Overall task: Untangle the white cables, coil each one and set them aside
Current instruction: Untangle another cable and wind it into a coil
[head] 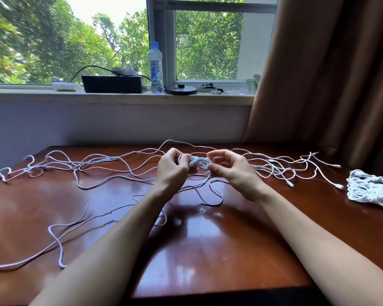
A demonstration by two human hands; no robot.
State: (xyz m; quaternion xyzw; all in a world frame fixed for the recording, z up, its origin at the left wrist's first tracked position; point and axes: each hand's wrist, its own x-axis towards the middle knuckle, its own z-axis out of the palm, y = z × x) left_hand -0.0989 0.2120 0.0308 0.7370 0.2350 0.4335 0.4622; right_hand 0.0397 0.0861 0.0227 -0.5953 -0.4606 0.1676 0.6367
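Above the middle of the glossy red-brown wooden table (208, 239), the left hand (173, 167) curls round a small coil of thin white cable (197, 163) and the right hand (232, 171) pinches its outer loop; it looks light, limp and springy, so best gripped across the turns

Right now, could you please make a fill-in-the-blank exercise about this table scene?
1. The left hand and right hand hold a small coil of white ____.
2. The coiled bundles lie near the table's ____ edge.
3. The water bottle stands on the ____.
Missing words: cable; right; windowsill.
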